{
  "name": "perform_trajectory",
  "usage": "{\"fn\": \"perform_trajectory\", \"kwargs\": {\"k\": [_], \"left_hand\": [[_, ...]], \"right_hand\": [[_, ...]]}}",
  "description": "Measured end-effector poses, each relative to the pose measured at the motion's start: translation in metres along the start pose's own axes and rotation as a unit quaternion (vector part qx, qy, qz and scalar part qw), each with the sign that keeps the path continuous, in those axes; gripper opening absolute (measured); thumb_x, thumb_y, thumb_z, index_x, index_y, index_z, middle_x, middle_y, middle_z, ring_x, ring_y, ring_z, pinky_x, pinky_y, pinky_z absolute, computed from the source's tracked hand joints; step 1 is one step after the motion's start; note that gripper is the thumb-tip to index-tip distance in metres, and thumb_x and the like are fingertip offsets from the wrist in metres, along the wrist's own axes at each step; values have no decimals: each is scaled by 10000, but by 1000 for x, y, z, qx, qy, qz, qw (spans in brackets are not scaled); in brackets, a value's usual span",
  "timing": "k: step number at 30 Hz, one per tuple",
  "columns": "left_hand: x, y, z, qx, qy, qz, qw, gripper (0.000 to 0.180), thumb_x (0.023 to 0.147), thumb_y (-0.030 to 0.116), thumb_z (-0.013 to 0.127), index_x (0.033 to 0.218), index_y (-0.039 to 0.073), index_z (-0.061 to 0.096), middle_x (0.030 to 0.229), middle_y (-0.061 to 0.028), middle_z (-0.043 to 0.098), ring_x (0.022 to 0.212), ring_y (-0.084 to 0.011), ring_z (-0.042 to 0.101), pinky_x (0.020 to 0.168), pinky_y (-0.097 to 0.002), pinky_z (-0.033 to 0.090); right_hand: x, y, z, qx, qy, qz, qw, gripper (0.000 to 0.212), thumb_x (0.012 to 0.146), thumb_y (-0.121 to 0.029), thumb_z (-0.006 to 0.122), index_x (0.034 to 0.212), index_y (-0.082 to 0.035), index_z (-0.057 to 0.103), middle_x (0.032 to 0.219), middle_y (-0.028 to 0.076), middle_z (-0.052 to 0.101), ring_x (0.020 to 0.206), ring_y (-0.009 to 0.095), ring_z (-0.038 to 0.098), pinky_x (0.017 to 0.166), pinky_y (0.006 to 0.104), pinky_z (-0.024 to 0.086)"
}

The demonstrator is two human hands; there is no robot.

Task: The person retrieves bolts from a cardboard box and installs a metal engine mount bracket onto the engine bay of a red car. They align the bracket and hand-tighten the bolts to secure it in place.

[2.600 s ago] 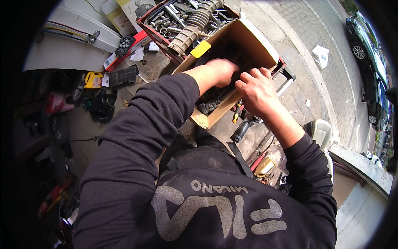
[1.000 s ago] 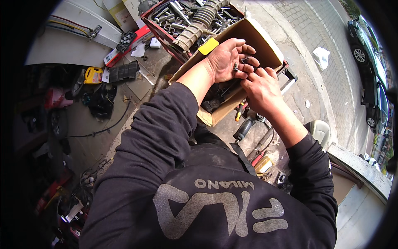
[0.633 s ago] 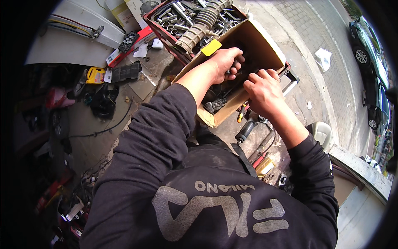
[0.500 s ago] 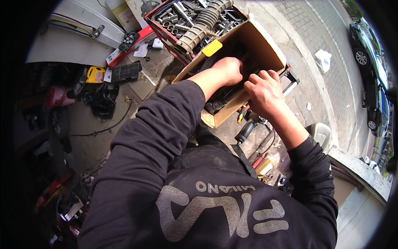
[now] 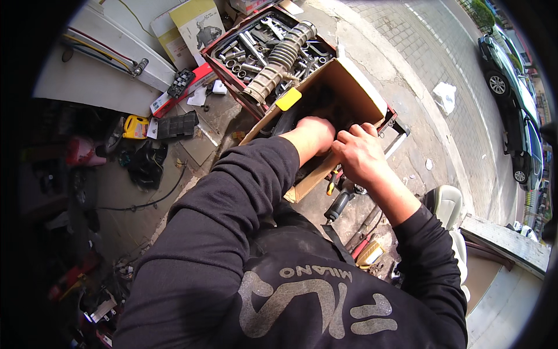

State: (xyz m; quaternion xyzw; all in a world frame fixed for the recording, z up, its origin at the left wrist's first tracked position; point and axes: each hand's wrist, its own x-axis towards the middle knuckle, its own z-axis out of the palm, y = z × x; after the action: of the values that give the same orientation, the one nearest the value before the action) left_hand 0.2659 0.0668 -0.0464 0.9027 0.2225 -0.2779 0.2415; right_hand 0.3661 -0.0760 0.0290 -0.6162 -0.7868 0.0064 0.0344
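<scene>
An open cardboard box [image 5: 363, 81] with a yellow tab [image 5: 289, 99] on its rim stands in front of me, with dark parts inside that are too shadowed to name. My left hand [image 5: 317, 132] reaches down into it, and its fingers are hidden. Curled over the near right wall of the box is my right hand [image 5: 359, 152], its fingers closed on the edge close to the left hand. Against the box's far side sits a red tool tray [image 5: 225, 87] full of sockets and wrenches, and a ribbed beige hose [image 5: 282, 57] lies across it.
Below the box, a screwdriver [image 5: 332, 182] and a black cylindrical part [image 5: 339, 205] lie among tools. To the left are a yellow jug [image 5: 135, 127], a black case [image 5: 176, 125] and a cable [image 5: 152, 202]. A pale seat [image 5: 446, 205] stands right; parked cars [image 5: 500, 81] line the street.
The view has shifted, so the box and tray appear lower. My left hand has sunk further into the box, and its fingers have gone out of sight. The right hand stays at the box wall.
</scene>
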Motion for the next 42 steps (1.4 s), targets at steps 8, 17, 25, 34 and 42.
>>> {"fn": "perform_trajectory", "kwargs": {"k": [8, 17, 25, 34, 42], "left_hand": [[-153, -13, -24, -401, 205, 101, 887, 251, 1073, 259, 618, 1003, 21, 656, 839, -116, 709, 732, -234, 667, 690, -402, 545], [-358, -68, 21, -855, 253, 149, 427, 367, 1194, 396, 499, 1187, 51, 625, 873, -74, 658, 578, -58, 470, 588, -258, 552], [-405, -66, 48, -862, 345, 166, 331, 439, 1125, 399, 456, 1258, 27, 648, 920, -82, 673, 600, -86, 458, 597, -302, 545], [-453, -60, 75, -882, 414, 102, 200, 731, 1115, 705, 421, 1297, 52, 695, 1089, -156, 753, 860, -264, 757, 646, -375, 644], [-463, -74, 105, -885, 425, 149, 118, 794, 1129, 710, 392, 1378, 11, 672, 1309, -284, 736, 1216, -436, 756, 766, -444, 718]], "right_hand": [[-6, 13, -4, -30, 4, -66, 997, 38, 824, -202, 731, 851, -198, 705, 878, -28, 635, 951, 214, 630, 969, 438, 444], [32, 27, -92, -23, 29, -78, 996, 132, 773, -119, 753, 798, -161, 631, 833, 0, 618, 911, 245, 634, 891, 441, 436], [168, 40, -135, -30, 96, -100, 990, 240, 804, -152, 874, 875, -108, 650, 917, 47, 676, 1002, 305, 671, 937, 474, 458], [340, 29, -36, -48, 76, -124, 988, 244, 852, -213, 871, 965, -110, 681, 1018, 44, 725, 1097, 320, 694, 1019, 531, 466], [398, 46, 18, -81, 35, -93, 992, 246, 851, -202, 875, 1036, -138, 726, 1139, 27, 751, 1223, 326, 657, 1121, 570, 437]]}}
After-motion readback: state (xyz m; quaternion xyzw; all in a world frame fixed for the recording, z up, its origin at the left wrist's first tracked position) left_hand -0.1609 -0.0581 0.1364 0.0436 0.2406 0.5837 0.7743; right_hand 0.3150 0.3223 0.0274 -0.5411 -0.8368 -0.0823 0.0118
